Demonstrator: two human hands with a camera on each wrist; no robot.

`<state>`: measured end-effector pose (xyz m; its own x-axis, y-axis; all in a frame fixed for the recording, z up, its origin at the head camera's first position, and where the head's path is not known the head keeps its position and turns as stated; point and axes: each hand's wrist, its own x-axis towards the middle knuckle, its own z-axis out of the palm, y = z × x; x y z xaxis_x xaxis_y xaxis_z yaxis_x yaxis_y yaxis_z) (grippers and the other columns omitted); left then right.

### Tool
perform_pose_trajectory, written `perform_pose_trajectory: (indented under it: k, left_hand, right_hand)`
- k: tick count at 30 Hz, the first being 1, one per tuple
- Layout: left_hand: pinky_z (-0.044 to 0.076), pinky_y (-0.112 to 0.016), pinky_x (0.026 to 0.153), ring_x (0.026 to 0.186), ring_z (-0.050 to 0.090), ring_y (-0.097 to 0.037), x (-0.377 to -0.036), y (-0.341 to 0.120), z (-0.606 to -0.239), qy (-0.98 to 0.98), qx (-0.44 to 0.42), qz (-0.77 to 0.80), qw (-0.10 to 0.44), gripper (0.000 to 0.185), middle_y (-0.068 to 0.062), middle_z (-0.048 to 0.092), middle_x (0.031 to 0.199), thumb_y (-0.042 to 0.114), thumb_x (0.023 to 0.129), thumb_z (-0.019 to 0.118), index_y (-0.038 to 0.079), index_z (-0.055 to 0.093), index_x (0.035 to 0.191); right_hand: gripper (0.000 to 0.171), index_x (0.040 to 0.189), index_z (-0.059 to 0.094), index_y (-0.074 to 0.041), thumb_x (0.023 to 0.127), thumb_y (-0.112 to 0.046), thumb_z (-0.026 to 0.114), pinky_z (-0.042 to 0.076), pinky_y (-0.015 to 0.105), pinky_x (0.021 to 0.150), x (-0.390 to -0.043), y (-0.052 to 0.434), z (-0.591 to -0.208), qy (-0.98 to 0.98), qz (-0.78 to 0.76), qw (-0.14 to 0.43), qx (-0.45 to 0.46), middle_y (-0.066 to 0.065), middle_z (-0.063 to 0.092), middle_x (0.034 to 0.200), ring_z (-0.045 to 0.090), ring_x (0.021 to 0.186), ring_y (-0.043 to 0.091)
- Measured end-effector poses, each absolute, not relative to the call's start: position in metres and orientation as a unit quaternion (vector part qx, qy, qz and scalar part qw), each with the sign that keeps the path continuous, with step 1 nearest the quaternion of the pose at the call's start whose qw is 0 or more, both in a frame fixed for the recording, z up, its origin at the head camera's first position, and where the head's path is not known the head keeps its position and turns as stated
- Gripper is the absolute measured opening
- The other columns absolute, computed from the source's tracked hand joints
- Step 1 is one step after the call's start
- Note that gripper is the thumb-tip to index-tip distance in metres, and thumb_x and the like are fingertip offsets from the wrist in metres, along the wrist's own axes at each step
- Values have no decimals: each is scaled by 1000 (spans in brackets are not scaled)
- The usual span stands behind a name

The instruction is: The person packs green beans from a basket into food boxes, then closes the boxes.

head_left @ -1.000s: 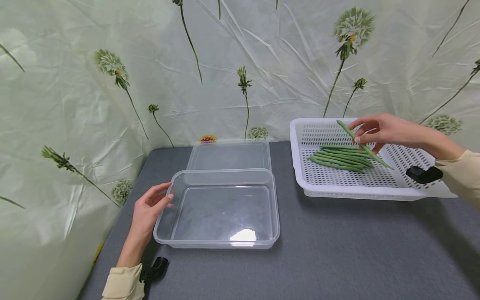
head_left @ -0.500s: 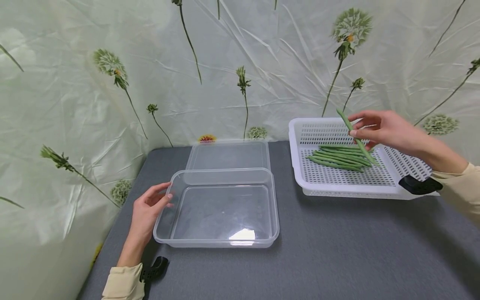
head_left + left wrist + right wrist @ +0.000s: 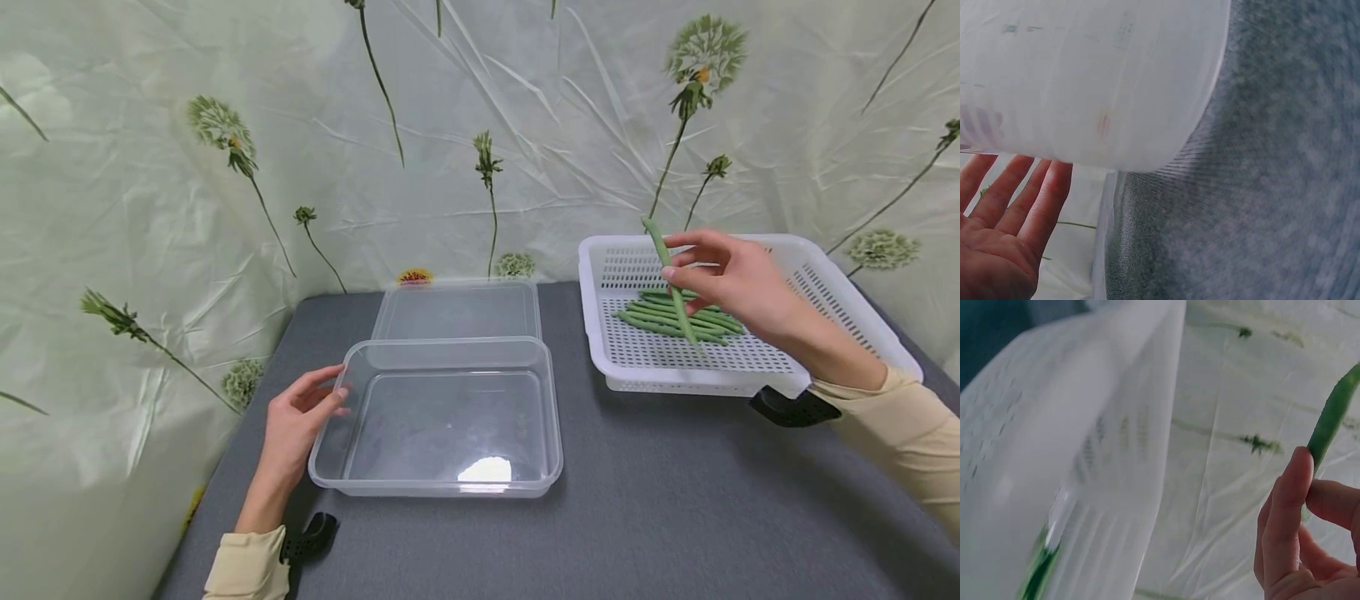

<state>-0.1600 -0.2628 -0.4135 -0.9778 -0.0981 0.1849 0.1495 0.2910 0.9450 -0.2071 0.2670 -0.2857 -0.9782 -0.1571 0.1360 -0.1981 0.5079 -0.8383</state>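
Observation:
My right hand (image 3: 738, 279) pinches a single green bean (image 3: 670, 271) between thumb and fingertips, holding it steeply tilted above the white perforated basket (image 3: 701, 383). In the right wrist view that green bean (image 3: 1334, 415) rises from the fingertips. Beneath the hand, several more green beans (image 3: 660, 321) lie side by side in the basket, partly hidden by the hand. On the left, a clear plastic container (image 3: 442, 425) stands with only a light reflection inside. My left hand (image 3: 296, 425) rests at its left rim; in the left wrist view the fingers (image 3: 1041, 206) are extended against its wall.
Behind the container lies a flat clear lid (image 3: 461, 310) on the grey cloth-covered table (image 3: 637, 500). A floral-printed plastic sheet (image 3: 420, 167) rises along the back and left. A strip of table separates container and basket.
My right hand has moved left across the basket with the green bean, which now tilts more upright. The left hand and the container stay where they were.

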Motion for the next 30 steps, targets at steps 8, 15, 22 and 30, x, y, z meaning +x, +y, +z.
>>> perform_pose_trajectory:
  k: [8, 15, 22, 30]
  left_hand:
    - [57, -26, 71, 99, 68, -14, -160, -263, -413, -798, -16, -594, 104, 38, -13, 64, 122, 11, 94, 68, -1, 61, 130]
    - [57, -25, 72, 100, 68, -14, -160, -263, -413, -795, -17, -597, 104, 38, -15, 64, 122, 11, 95, 68, -1, 60, 130]
    - [57, -25, 72, 99, 68, -14, -160, -263, -413, -792, -16, -601, 104, 38, -19, 63, 123, 11, 95, 68, -1, 61, 130]
    - [57, -26, 72, 100, 68, -14, -161, -262, -414, -786, -17, -609, 104, 38, -12, 65, 121, 10, 94, 68, -2, 61, 129]
  right_hand:
    - [46, 137, 53, -4, 94, -12, 68, 59, 40, 60, -197, 232, -297, -814, 563, 26, 136, 10, 63, 110, 69, 81, 20]
    - [45, 137, 53, -2, 95, -9, 67, 59, 40, 61, -191, 207, -306, -779, 604, 35, 165, 11, 64, 111, 69, 84, 19]
    - [42, 135, 53, 1, 95, -4, 65, 59, 39, 60, -189, 178, -314, -742, 637, 32, 207, 17, 64, 109, 71, 84, 21]
    - [42, 137, 51, 1, 96, 0, 61, 59, 42, 60, -185, 149, -322, -736, 633, 13, 240, 18, 66, 113, 70, 88, 25]
